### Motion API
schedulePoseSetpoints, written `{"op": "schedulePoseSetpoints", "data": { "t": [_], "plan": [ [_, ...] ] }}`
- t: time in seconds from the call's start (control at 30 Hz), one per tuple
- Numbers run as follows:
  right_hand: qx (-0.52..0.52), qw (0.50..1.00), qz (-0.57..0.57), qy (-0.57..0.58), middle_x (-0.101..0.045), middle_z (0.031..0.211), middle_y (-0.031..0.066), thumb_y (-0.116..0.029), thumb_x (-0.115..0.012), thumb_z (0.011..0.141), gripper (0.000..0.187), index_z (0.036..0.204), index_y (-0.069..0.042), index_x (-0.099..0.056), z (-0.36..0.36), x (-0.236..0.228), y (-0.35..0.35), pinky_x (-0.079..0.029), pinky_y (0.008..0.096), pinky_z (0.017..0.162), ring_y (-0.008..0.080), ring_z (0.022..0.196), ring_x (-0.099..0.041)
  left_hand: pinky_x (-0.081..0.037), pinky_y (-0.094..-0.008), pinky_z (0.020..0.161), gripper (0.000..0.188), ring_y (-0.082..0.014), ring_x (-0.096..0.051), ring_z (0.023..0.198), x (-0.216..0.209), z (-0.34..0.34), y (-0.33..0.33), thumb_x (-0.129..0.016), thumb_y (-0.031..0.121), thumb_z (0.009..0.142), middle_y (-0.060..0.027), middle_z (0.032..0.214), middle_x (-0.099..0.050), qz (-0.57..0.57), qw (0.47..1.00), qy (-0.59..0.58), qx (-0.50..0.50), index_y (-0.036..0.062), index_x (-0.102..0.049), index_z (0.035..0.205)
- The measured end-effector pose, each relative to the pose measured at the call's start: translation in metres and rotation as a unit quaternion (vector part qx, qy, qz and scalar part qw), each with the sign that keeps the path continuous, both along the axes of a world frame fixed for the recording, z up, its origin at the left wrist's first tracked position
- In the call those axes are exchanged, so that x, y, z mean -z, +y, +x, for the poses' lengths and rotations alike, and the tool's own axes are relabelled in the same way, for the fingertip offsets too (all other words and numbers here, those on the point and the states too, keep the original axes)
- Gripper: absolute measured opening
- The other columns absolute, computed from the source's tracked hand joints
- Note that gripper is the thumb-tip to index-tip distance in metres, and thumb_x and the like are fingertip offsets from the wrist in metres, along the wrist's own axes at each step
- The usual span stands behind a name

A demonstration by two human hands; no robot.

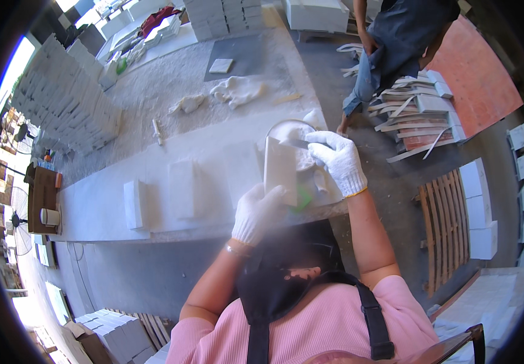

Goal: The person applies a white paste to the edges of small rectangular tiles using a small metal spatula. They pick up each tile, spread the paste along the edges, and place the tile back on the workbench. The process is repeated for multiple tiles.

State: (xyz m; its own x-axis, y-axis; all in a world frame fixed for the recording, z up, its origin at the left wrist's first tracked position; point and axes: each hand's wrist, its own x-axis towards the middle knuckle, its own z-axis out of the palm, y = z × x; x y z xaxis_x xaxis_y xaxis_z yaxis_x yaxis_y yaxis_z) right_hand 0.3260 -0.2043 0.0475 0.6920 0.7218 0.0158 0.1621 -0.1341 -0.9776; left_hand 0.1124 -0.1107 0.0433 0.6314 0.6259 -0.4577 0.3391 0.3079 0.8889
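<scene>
You are standing at a long white workbench (98, 206) dusted with powder, and your left hand (257, 212), in a white knit glove, is closing around the near edge of a pale rectangular tile (280, 170), keeping it upright on its edge near the right end of the bench. Your right hand (336, 159), gloved the same way, is curling shut around a thin dark-bladed tool (297, 144) and laying its tip against the far top of the tile. Just behind the tile a round bowl (298, 130) of white paste is sitting on the bench, and a green sponge (302, 197) is showing just right of your left hand. To the left, a few white blocks (133, 203) are lying flat on the bench, well apart from your hands. Farther off, crumpled white rags (236, 91) and a small square tile (221, 65) are resting on the grey surface. At the far right, another person (395, 42) is bending over a pile of broken slabs (417, 115) on the floor.
</scene>
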Motion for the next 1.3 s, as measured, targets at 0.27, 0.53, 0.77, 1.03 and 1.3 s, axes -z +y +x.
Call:
{"op": "schedulePoseSetpoints", "data": {
  "t": [0.27, 0.53, 0.77, 1.03, 1.3],
  "plan": [
    [0.057, 0.958, -0.026, -0.278, -0.079, 0.115, 0.0156, -0.010, -0.072, 0.095, 0.025, 0.119, -0.006, -0.079, -0.005, 0.006, -0.009, -0.056, 0.0364, 0.093, 0.0287, 0.106, -0.075, -0.055, -0.0285, 0.063, 0.034, -0.0102, -0.068, 0.071, -0.003, 0.010, 0.005, -0.072, 0.031, 0.099, -0.0068, 0.084, -0.075, 0.112, 0.990, 0.067, 0.045, -0.0022, -0.074, 0.105],
    [0.122, 0.953, -0.012, -0.276, -0.080, 0.110, 0.0139, -0.012, -0.080, 0.091, 0.028, 0.119, -0.006, -0.079, 0.001, 0.033, -0.036, -0.059, 0.0351, 0.089, 0.0273, 0.100, -0.077, -0.051, -0.0455, 0.064, 0.042, -0.0395, -0.066, 0.067, 0.000, 0.015, 0.008, -0.069, 0.044, 0.097, -0.0203, 0.075, -0.067, 0.478, 0.866, 0.123, 0.075, 0.0040, -0.066, 0.086],
    [0.120, 0.944, -0.014, -0.306, -0.080, 0.112, 0.0144, -0.012, -0.081, 0.091, 0.030, 0.120, -0.006, -0.080, -0.004, 0.043, -0.042, -0.058, 0.0339, 0.088, 0.0266, 0.097, -0.078, -0.051, -0.0420, 0.060, 0.038, -0.0315, -0.067, 0.063, -0.011, 0.004, 0.012, -0.069, 0.039, 0.098, -0.0149, 0.071, -0.068, 0.506, 0.854, 0.101, 0.063, 0.0030, -0.067, 0.085],
    [0.104, 0.977, 0.038, -0.182, -0.081, 0.104, 0.0082, -0.005, -0.077, 0.094, 0.026, 0.120, -0.002, -0.078, -0.012, 0.043, -0.038, -0.056, 0.0262, 0.076, 0.0122, 0.086, -0.073, -0.052, -0.0283, 0.061, 0.031, -0.0147, -0.067, 0.068, 0.000, -0.034, 0.010, -0.066, 0.030, 0.104, -0.0076, 0.085, -0.073, 0.011, 0.994, -0.108, -0.027, -0.0004, -0.071, 0.107],
    [0.018, 0.999, -0.006, -0.034, -0.077, 0.098, 0.0045, -0.009, -0.072, 0.099, 0.013, 0.109, -0.002, -0.073, -0.051, 0.037, -0.015, -0.054, 0.0244, 0.067, 0.0081, 0.080, -0.070, -0.056, -0.0295, 0.070, 0.033, -0.0147, -0.069, 0.077, 0.033, -0.070, -0.010, -0.064, 0.033, 0.106, -0.0074, 0.099, -0.073, -0.091, 0.985, -0.125, -0.082, 0.0023, -0.069, 0.117]
  ]
}}
